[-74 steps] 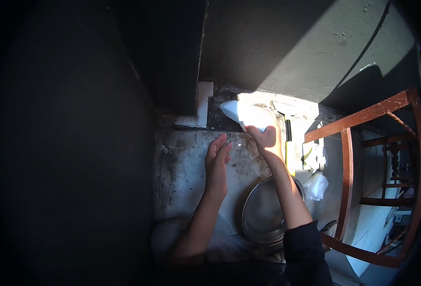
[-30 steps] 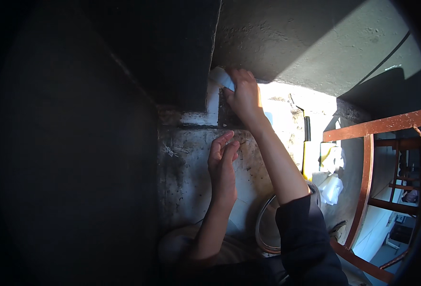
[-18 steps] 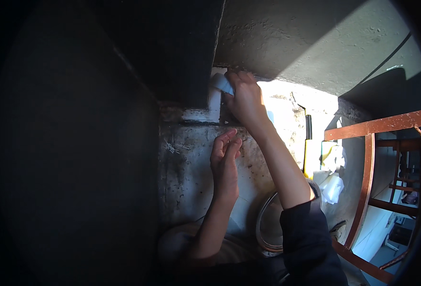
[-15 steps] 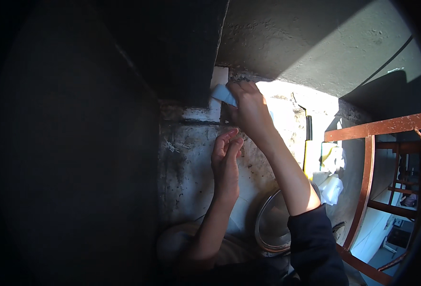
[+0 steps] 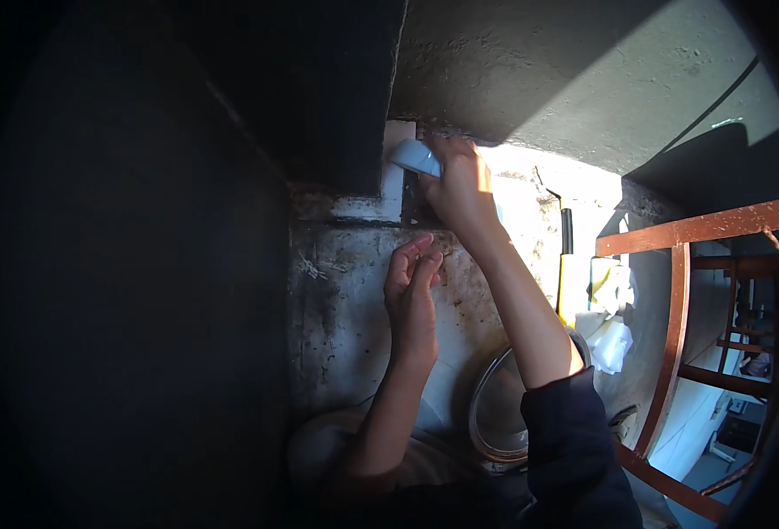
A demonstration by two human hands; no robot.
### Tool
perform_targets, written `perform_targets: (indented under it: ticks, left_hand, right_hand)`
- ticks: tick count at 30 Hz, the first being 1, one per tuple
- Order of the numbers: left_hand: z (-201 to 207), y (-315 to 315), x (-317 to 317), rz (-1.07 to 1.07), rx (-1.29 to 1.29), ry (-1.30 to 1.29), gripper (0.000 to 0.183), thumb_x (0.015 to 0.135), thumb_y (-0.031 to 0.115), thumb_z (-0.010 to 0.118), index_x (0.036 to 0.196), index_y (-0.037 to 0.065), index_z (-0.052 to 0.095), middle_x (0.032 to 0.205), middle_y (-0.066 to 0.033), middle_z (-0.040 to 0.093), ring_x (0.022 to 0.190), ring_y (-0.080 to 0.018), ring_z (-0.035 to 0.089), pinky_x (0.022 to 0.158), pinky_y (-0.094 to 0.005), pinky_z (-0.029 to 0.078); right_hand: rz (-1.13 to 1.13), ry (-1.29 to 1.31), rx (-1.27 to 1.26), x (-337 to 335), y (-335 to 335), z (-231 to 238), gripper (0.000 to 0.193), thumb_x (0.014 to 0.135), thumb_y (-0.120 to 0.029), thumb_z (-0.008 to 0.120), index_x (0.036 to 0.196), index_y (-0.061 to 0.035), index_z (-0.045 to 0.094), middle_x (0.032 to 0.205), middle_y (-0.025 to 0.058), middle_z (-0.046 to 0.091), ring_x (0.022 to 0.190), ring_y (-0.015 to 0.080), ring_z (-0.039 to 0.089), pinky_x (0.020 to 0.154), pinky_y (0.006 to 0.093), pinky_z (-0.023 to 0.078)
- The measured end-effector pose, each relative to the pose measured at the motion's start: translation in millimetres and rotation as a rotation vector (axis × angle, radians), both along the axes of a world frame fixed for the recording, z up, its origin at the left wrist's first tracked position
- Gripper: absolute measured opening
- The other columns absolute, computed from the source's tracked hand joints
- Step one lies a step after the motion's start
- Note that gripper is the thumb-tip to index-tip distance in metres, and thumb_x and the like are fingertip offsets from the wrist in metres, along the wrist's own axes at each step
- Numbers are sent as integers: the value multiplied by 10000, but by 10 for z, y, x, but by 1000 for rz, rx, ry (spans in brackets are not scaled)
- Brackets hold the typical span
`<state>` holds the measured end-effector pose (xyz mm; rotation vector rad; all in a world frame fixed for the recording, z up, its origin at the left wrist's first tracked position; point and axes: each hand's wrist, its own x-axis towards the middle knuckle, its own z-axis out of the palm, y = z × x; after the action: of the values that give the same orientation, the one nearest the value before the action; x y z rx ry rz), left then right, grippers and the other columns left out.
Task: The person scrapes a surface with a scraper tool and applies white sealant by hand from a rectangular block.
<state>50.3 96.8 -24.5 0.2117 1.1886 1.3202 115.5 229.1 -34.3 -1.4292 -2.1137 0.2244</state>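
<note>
My right hand point(image 5: 460, 181) is closed round a pale bluish-white curved band that looks like a roll of tape point(image 5: 417, 157). It is held by a dark wall corner, against white strips point(image 5: 393, 189) that run along the foot of the wall and turn round the corner. The right fingertips are partly hidden behind the hand. Below and to the left, my left hand point(image 5: 414, 286) hovers over the stained pale floor point(image 5: 354, 282). Its fingers are loosely bent, thumb and forefinger a little apart, and nothing shows between them.
A round metal-rimmed pan or lid point(image 5: 500, 410) lies beside my right forearm. Further right are a paint roller handle point(image 5: 567, 282) in yellow and black, and crumpled white and yellow packaging point(image 5: 612, 300). A reddish-brown metal railing point(image 5: 680, 326) stands at the right edge.
My right hand has shifted slightly up, and the band has turned so that its curve shows. My left hand keeps nearly the same pose, and the whole view has drifted a little.
</note>
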Motion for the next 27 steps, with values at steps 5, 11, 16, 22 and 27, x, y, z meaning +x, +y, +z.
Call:
perform_targets:
  ticks: [5, 11, 16, 22, 27]
  left_hand:
    - [-48, -7, -18, 61, -21, 13, 307, 839, 211, 573, 1122, 95, 550, 1151, -8, 533, 1054, -105, 476, 914, -300, 337]
    - [-53, -16, -12, 173, -49, -25, 293, 852, 148, 531, 1126, 46, 511, 1169, -50, 505, 1030, -125, 470, 885, -282, 358]
    - [-109, -44, -33, 256, -94, 8, 300, 822, 153, 539, 1111, 76, 522, 1120, -30, 506, 1014, -124, 481, 898, -303, 344]
    - [-80, -20, -25, 305, -87, -16, 282, 837, 138, 527, 1107, 60, 506, 1129, -34, 492, 998, -118, 459, 867, -282, 347]
    - [-108, -37, -79, 339, -101, 10, 280, 839, 140, 524, 1109, 69, 506, 1133, -29, 494, 1005, -119, 459, 872, -288, 344]
  right_hand:
    - [78, -40, -27, 13, -265, 69, 442, 617, -23, 686, 1052, 2, 611, 890, 163, 590, 884, 337, 566, 797, 397, 473]
    - [51, 24, -5, 32, -262, 78, 449, 598, 2, 682, 1040, -13, 606, 874, 151, 584, 870, 332, 565, 782, 404, 477]
    - [105, 7, -127, 21, -563, 111, 453, 593, 12, 679, 1040, -4, 605, 883, 157, 584, 866, 330, 560, 782, 393, 471]
    - [35, 52, 27, -12, -270, 45, 475, 582, 32, 687, 1047, -14, 602, 890, 156, 586, 856, 323, 559, 754, 391, 469]
    - [83, 19, -68, -3, -655, 62, 453, 606, 22, 676, 1052, -1, 598, 895, 167, 584, 856, 335, 557, 762, 395, 468]
